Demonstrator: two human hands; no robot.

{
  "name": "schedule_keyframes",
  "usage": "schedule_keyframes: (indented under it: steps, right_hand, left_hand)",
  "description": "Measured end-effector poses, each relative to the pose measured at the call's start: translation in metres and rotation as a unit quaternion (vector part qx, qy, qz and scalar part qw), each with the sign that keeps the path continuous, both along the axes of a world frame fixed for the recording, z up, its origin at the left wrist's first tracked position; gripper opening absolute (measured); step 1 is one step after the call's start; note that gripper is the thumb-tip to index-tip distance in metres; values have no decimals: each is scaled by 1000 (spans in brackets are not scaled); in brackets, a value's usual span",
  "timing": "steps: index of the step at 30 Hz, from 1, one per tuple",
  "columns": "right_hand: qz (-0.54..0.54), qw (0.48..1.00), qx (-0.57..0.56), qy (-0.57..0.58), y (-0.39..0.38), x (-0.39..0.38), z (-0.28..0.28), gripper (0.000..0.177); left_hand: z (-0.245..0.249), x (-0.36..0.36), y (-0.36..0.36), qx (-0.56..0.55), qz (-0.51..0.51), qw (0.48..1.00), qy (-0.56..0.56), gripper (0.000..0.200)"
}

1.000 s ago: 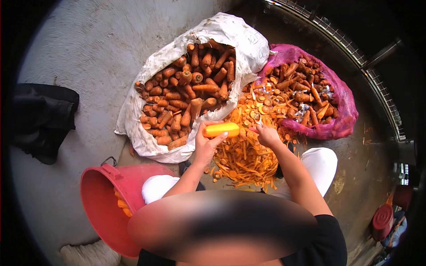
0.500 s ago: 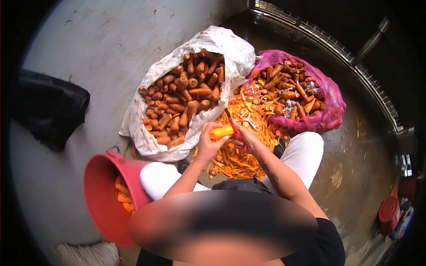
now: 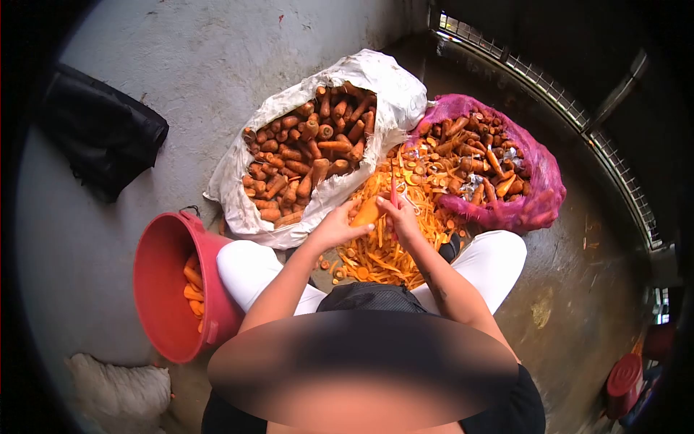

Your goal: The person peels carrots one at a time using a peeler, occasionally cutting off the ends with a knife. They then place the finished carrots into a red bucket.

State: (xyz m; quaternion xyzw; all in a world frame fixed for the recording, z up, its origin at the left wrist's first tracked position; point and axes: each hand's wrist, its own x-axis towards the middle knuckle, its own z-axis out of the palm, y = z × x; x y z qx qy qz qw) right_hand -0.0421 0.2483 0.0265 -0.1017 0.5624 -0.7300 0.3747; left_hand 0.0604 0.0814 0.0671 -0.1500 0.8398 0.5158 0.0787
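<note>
A peeled orange carrot point(image 3: 366, 212) is held between my two hands, above a heap of peelings and cut carrot ends point(image 3: 384, 253). My left hand point(image 3: 338, 226) grips it from the left, thumb along its lower side. In my right hand point(image 3: 402, 219) is a red-handled knife point(image 3: 394, 189), its dark blade pointing away from me; the fingertips of this hand also touch the carrot. A white sack point(image 3: 390, 87) full of unpeeled carrots point(image 3: 293, 170) lies open beyond my left hand. A whitish peeler point(image 3: 413, 200) lies on the peelings, partly hidden by my right hand.
A pink mesh sack point(image 3: 541, 173) with carrots and scraps lies at the right. At the left, a red bucket point(image 3: 155, 289) holds peeled carrots point(image 3: 194, 286). Black material point(image 3: 105, 134) lies at the upper left, and a pale sack point(image 3: 123, 390) at the lower left. My knees flank the peelings.
The carrot has tilted more upright between my hands, and the knife points straighter away from me. My right hand has moved up close against the carrot. The view has shifted slightly.
</note>
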Motion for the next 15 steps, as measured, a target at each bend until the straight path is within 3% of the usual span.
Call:
schedule_keyframes:
  steps: [3,4,7,10,15]
  right_hand:
    - [-61,985,-127,103,-11,20,-2,43]
    - [-32,985,-94,138,-8,22,-1,43]
    - [-65,972,-102,202,-3,28,8,37]
    - [-107,957,-98,251,2,20,0,33]
    - [-15,966,-19,258,22,37,8,33]
  left_hand:
    - [-6,-10,3,-93,-42,995,4,59]
    - [-7,-14,7,-16,-66,998,10,46]
    - [4,-14,18,-158,20,987,-1,45]
    - [32,-7,21,-232,39,970,55,35]
    - [31,-5,7,-354,24,925,136,28]
